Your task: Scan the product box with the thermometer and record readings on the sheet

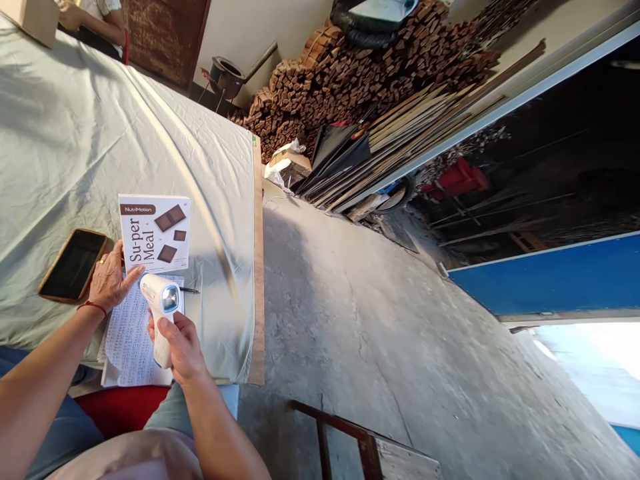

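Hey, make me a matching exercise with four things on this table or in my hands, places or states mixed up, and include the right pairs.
Things:
1. Phone
2. NutriMotion box
3. Handheld device
4. Paper sheets

Places or states:
A. Gripped in the right hand
B. Covered with rows of writing
C. Left hand at its lower left corner
D. Dark screen facing up, to the left of the left hand

Right pairs: 1-D, 2-C, 3-A, 4-B

device (157, 305): smooth plastic | box (154, 235): matt card | phone (74, 265): glossy screen | tablecloth (100, 147): creased fabric
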`<state>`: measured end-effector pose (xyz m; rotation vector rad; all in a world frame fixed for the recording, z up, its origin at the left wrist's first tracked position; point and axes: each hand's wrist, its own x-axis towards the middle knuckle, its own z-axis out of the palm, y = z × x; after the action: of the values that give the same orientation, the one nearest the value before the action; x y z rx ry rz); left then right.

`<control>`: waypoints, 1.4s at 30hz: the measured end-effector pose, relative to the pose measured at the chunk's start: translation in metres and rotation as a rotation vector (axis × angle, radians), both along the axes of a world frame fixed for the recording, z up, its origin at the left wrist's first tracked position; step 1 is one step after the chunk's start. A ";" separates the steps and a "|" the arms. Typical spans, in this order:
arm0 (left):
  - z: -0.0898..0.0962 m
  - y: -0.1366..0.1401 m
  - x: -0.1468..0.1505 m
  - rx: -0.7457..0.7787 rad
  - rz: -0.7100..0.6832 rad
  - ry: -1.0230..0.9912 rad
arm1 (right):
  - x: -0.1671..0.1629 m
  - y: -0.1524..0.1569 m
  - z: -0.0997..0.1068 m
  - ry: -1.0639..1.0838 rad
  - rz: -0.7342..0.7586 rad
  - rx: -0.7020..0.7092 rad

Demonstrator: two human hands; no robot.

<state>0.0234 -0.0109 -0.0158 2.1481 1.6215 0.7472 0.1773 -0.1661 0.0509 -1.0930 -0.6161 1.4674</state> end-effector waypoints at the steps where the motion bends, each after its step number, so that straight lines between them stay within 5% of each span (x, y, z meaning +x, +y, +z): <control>1: 0.000 0.000 0.000 -0.005 0.001 0.000 | 0.002 -0.002 -0.001 -0.028 0.004 0.012; 4: 0.001 0.000 0.000 -0.022 0.003 0.000 | 0.019 -0.002 -0.011 -0.245 -0.050 0.033; 10: 0.001 0.000 0.000 -0.016 -0.002 -0.005 | 0.100 0.010 -0.058 -1.129 -0.416 -0.107; 14: 0.001 0.000 0.001 -0.014 -0.010 -0.017 | 0.134 0.014 -0.079 -1.405 -0.339 -0.300; 17: 0.001 0.000 0.001 -0.017 -0.008 -0.017 | 0.133 0.014 -0.081 -1.528 -0.306 -0.313; 25: 0.002 0.000 0.001 0.001 -0.002 -0.021 | 0.084 0.030 -0.071 -1.572 -0.267 0.068; 31: 0.003 -0.001 0.002 -0.015 -0.009 -0.012 | 0.060 0.049 -0.064 -1.669 -0.078 0.106; 37: 0.002 -0.001 0.001 -0.022 -0.009 -0.003 | 0.076 0.040 -0.054 -1.711 0.174 0.094; 42: 0.001 -0.001 0.002 -0.028 -0.006 0.009 | 0.096 0.015 -0.045 -1.429 0.184 0.202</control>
<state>0.0249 -0.0119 -0.0149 2.1391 1.6198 0.7100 0.2735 -0.1507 0.0060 -1.8606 -1.8143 0.5090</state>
